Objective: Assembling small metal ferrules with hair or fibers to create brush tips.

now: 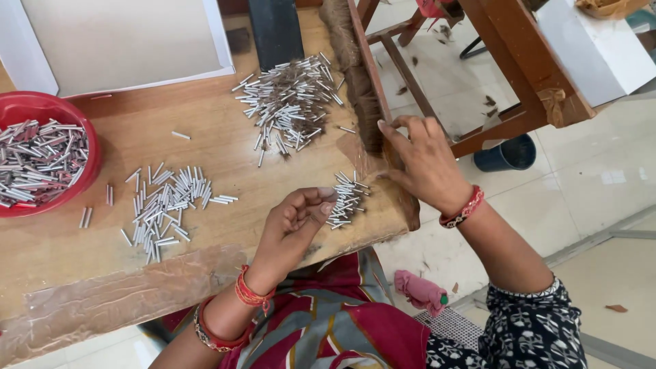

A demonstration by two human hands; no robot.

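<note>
Head view: the left hand [295,220], fingers curled and pinched at the tips, nothing visible in its grip, touches a small heap of metal tubes [346,198] lying just right of it, long axes crosswise. The right hand [424,162], fingers spread open, rests beyond on the table edge [383,225].

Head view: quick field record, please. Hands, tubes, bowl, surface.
left hand: curled, fingertips pinched, beside small tube pile
right hand: on table edge, by brush fibres
loose tubes: middle pile, far pile mixed with fibres
red bowl: holds metal tubes, at left
surface: wooden table
</note>
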